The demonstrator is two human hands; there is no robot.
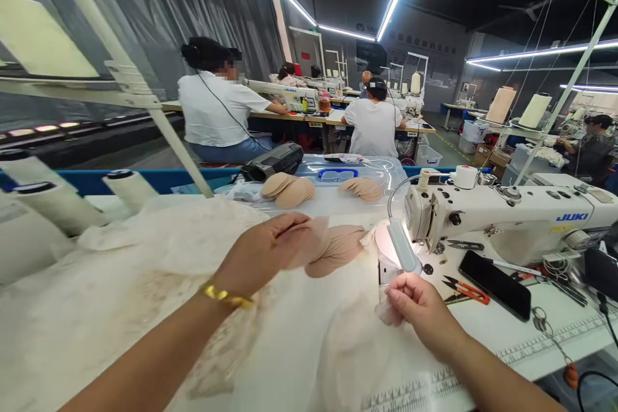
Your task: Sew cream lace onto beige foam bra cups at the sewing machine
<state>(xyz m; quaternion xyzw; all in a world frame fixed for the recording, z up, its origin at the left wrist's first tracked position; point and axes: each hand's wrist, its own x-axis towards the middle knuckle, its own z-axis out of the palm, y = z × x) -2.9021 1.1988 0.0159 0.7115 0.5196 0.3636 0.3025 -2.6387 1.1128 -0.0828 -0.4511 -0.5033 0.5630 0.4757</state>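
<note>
My left hand [263,251], with a gold bracelet at the wrist, is closed in a pinch on a thin beige fabric piece [313,241] lifted off a stack of beige oval pads [340,248]. My right hand [418,306] is closed on a pale sheer fabric piece [386,312] near the needle end of a white Juki sewing machine [506,212], just under its lit lamp [403,244]. Cream lace fabric [159,257] is piled on the white table to the left.
More pad stacks [287,190] lie by a clear plastic box [347,174]. Red-handled snips [466,290], a black phone [495,283] and keys [541,322] lie right of the machine. Thread cones [128,187] stand at left. Other people sew at tables behind.
</note>
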